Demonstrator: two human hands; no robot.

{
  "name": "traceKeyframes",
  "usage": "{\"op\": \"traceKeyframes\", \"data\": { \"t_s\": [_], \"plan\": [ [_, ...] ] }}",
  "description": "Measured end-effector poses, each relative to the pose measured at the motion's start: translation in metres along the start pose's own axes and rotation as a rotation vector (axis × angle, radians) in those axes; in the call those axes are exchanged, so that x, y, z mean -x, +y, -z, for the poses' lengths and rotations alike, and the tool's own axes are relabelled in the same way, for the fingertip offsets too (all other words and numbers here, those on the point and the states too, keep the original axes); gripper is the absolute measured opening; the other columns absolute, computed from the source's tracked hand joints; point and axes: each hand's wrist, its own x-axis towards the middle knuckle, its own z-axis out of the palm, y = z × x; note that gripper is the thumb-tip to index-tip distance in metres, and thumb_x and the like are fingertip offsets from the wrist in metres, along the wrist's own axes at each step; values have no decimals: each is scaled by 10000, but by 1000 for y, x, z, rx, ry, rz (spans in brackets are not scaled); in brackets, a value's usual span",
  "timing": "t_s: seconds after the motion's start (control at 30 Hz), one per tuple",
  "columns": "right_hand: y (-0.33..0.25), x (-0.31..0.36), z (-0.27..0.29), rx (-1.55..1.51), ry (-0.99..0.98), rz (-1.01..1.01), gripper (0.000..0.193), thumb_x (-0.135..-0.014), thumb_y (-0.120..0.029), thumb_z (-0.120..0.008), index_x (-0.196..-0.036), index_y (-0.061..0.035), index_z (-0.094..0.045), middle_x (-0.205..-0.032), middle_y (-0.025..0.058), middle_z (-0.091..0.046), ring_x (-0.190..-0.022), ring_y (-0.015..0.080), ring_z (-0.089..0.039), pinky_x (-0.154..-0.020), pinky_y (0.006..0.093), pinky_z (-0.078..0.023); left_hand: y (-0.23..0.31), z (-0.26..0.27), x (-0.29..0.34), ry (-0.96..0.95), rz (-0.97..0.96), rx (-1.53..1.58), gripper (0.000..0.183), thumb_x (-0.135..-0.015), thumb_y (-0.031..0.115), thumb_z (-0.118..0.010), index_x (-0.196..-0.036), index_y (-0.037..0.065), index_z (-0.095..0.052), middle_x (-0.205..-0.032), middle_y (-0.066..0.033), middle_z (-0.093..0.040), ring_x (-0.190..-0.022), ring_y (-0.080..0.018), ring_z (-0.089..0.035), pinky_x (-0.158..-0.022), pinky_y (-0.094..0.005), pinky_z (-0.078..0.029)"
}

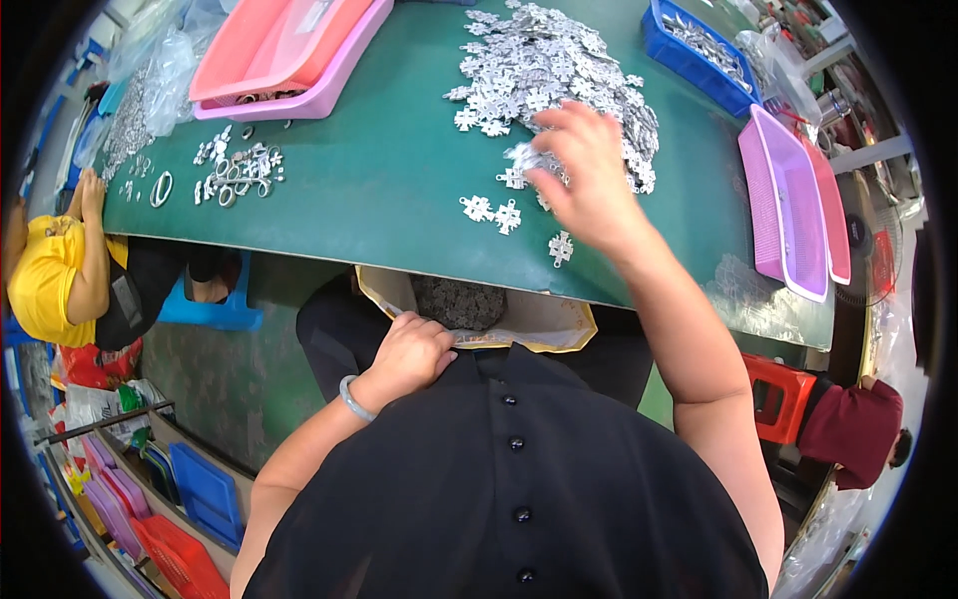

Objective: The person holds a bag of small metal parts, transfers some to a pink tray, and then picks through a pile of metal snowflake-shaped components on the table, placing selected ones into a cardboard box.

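Note:
A large heap of flat silver cross-shaped metal pieces [549, 60] lies on the green table [379, 190]. My right hand [589, 175] hovers at the heap's near edge, its fingers spread and slightly blurred. Any piece beneath the palm is hidden. A few single pieces [507, 216] lie apart in front of the heap. On my lap, under the table edge, sits an open sack with a yellow rim [544, 321], holding many dark grey pieces [459, 302]. My left hand [414, 349] is closed on the sack's near rim.
Pink trays [344, 95] stand at back left, near loose rings and small parts [239, 175]. A blue bin [699, 50] of metal parts and a lilac basket [783, 200] stand at right. A person in yellow [60, 270] works at left; another in maroon [853, 434] is at right.

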Motion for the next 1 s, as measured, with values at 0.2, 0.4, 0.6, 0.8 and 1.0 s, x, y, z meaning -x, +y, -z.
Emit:
{"op": "traceKeyframes", "data": {
  "t_s": [0.2, 0.4, 0.6, 0.8, 1.0],
  "plan": [
    [85, 20, 115, 151, 222, -379, 263, -808, -193, -705, -993, -11, -664, -895, 150, -682, -833, 291, -655, -767, 373, -500, 0, -1, 4, 26, -7, 0, 172, -757, 201, -696, -882, 88, -663, -807, -54, -621, -824, -254, -595, -848, -370, -410],
    [181, 104, 224, 710, 89, -876, 399, -856, -407, -624, -1101, -94, -656, -1018, 125, -694, -985, 282, -653, -867, 393, -477, 0, -3, 0, 32, -53, -13, 170, -751, 189, -700, -880, 86, -660, -825, -60, -628, -833, -242, -599, -844, -365, -401],
    [178, 122, 205, 616, 102, -736, 386, -860, -294, -646, -1177, -74, -633, -1158, 162, -639, -1075, 319, -608, -940, 385, -450, 2, -2, -1, 9, -31, -17, 183, -758, 214, -701, -888, 90, -667, -836, -58, -640, -840, -252, -605, -866, -372, -405],
    [82, 71, 105, 194, 20, -269, 287, -782, -192, -712, -1034, -64, -658, -973, 144, -647, -951, 322, -609, -866, 407, -472, 2, -4, 2, 2, -6, -30, 188, -777, 242, -691, -902, 102, -677, -839, -56, -647, -842, -265, -609, -886, -382, -407],
    [15, 43, 26, -13, -168, -166, 254, -760, -213, -732, -942, -48, -665, -851, 100, -618, -843, 307, -594, -765, 399, -471, 3, -1, 1, -16, -2, -33, 178, -764, 223, -699, -879, 92, -664, -849, -63, -643, -842, -255, -607, -874, -373, -401]
  ]
}}
